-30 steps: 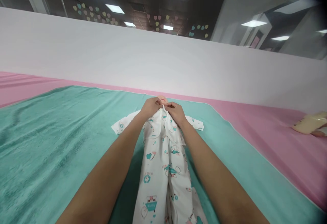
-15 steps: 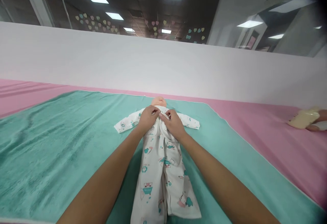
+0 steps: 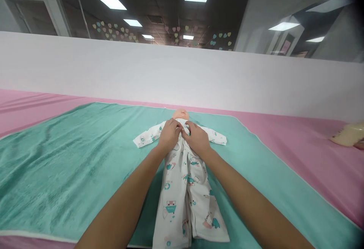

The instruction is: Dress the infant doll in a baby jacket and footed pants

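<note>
A baby doll (image 3: 181,114) lies on its back on a teal towel (image 3: 93,165), dressed in a white printed romper (image 3: 178,188). Its sleeves spread to both sides and its legs point toward me. At the chest, my left hand (image 3: 170,133) pinches the romper's front fabric. Close beside it, my right hand (image 3: 196,137) pinches the same front, with the fingertips of both hands nearly meeting. Whatever fastening lies between the fingertips is too small to make out.
A pink sheet (image 3: 284,143) shows around the towel. Behind it stands a low white wall (image 3: 170,74) with glass above. At the far right edge, a pale yellowish object (image 3: 348,134) touches another person's fingers, partly out of view.
Both hands stay at the romper's chest with small finger movements. The whole view has shifted slightly, so the doll appears a little farther right. The yellowish object is more cut off.
</note>
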`<state>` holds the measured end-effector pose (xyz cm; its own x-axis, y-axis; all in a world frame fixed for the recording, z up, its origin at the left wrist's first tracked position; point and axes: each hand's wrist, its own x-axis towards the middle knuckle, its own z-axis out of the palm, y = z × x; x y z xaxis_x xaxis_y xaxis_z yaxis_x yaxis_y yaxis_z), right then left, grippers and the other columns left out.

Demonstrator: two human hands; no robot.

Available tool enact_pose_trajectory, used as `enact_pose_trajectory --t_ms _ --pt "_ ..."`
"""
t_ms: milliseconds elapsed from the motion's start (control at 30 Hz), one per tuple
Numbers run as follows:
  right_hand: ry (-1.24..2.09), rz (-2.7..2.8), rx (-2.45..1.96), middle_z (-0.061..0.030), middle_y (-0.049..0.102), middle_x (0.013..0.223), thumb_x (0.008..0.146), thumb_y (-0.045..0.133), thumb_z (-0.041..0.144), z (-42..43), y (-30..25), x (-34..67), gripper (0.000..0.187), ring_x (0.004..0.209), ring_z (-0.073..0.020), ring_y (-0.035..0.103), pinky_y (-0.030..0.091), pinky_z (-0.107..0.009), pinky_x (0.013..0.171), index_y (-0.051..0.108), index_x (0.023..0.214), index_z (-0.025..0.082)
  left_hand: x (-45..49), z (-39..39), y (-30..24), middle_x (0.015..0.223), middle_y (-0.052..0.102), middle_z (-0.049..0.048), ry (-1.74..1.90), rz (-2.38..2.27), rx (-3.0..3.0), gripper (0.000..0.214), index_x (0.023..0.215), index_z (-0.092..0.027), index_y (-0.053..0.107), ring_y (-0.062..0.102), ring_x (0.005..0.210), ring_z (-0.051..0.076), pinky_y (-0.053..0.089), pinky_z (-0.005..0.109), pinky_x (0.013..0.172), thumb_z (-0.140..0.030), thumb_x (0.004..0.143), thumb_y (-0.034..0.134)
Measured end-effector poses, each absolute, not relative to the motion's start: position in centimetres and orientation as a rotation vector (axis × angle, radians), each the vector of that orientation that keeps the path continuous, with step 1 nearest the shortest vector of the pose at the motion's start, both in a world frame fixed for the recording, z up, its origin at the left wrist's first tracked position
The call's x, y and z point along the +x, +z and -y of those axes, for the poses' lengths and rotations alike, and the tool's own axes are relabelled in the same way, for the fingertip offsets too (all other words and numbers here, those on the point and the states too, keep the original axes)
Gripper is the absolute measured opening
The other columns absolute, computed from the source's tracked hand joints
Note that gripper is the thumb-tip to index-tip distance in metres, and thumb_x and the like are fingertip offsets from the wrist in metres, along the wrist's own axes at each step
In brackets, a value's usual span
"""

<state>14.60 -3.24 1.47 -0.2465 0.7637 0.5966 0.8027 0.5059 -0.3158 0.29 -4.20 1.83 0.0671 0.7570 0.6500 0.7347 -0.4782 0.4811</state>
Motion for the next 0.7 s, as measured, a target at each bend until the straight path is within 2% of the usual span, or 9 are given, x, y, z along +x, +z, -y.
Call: enact_pose_trajectory --t_ms 67,167,300,467,600,700 --pt "-0.181 2.072 -1.290 -0.0043 0.061 0.095 0.085 0.048 0.039 3.6 1.8 14.2 0.026 0.086 -0.0207 0.054 0.032 -0.028 0.062 0.053 0.105 0.025 0.4 4.3 1.9 0.089 0.058 0.0055 1.460 -1.627 2.216 0.013 0.081 -0.018 0.055 0.050 0.092 0.019 0.039 0.032 0.085 -0.020 0.085 0.043" --pt "-0.300 2.124 -1.325 -0.0066 0.060 0.099 0.087 0.045 0.037 3.9 2.2 13.7 0.020 0.092 -0.0217 0.054 0.032 -0.028 0.061 0.056 0.097 0.023 0.5 4.5 2.1 0.087 0.060 0.0048 1.511 -1.602 1.971 0.013 0.084 -0.018 0.054 0.053 0.084 0.018 0.040 0.030 0.079 -0.025 0.085 0.043" --pt "-0.224 2.130 -1.421 -0.0066 0.062 0.090 0.086 0.042 0.030 3.1 2.8 13.5 0.018 0.079 -0.0195 0.055 0.033 -0.028 0.061 0.057 0.088 0.020 0.3 4.4 2.2 0.080 0.061 0.0016 1.441 -1.450 1.803 0.017 0.082 -0.018 0.056 0.054 0.075 0.015 0.041 0.027 0.070 -0.032 0.084 0.045" --pt "0.354 1.938 -1.268 0.0000 0.056 0.063 0.078 0.049 0.030 0.9 2.5 14.2 0.016 0.063 -0.0148 0.050 0.033 -0.026 0.059 0.055 0.069 0.019 0.0 4.0 1.9 0.077 0.061 0.0000 1.424 -1.362 1.663 0.020 0.084 -0.018 0.058 0.053 0.069 0.014 0.039 0.024 0.063 -0.036 0.081 0.048" --pt "0.868 1.627 -0.958 0.0028 0.052 0.059 0.076 0.053 0.040 0.5 1.7 14.6 0.022 0.056 -0.0119 0.047 0.035 -0.024 0.055 0.057 0.071 0.019 0.1 4.1 2.1 0.079 0.063 0.0005 1.413 -1.331 1.618 0.020 0.083 -0.018 0.060 0.054 0.071 0.013 0.039 0.024 0.063 -0.035 0.079 0.051" --pt "0.991 1.583 -0.865 0.0017 0.054 0.059 0.073 0.057 0.041 0.7 1.5 14.6 0.024 0.056 -0.0114 0.047 0.035 -0.024 0.055 0.059 0.069 0.017 0.2 4.2 2.2 0.080 0.063 0.0009 1.405 -1.255 1.563 0.018 0.084 -0.018 0.060 0.055 0.072 0.013 0.039 0.023 0.064 -0.034 0.078 0.053"
